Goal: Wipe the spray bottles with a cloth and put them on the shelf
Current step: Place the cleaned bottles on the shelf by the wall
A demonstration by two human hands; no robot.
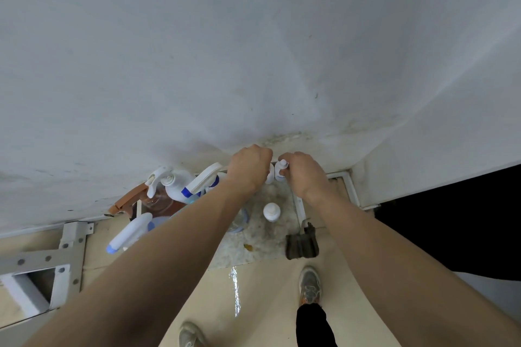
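Both hands reach down to the foot of the white wall. My left hand [249, 167] is curled over a small white bottle [270, 176], of which only a sliver shows. My right hand [303, 175] pinches a second small white bottle with a blue label [281, 169]. The two stand side by side on a speckled stone slab [253, 236]. To the left cluster several spray bottles: a white trigger bottle [172, 182], a white and blue trigger sprayer [203, 182], an amber bottle [138, 200] and one lying on its side [129, 232]. No cloth is in view.
Another small white bottle [271, 211] stands alone on the slab, and a clear bottle [238, 222] shows under my left forearm. A dark brush-like object [301, 245] lies at the slab's right edge. A metal frame [64, 256] is at left, a dark doorway [451, 234] at right, my shoes below.
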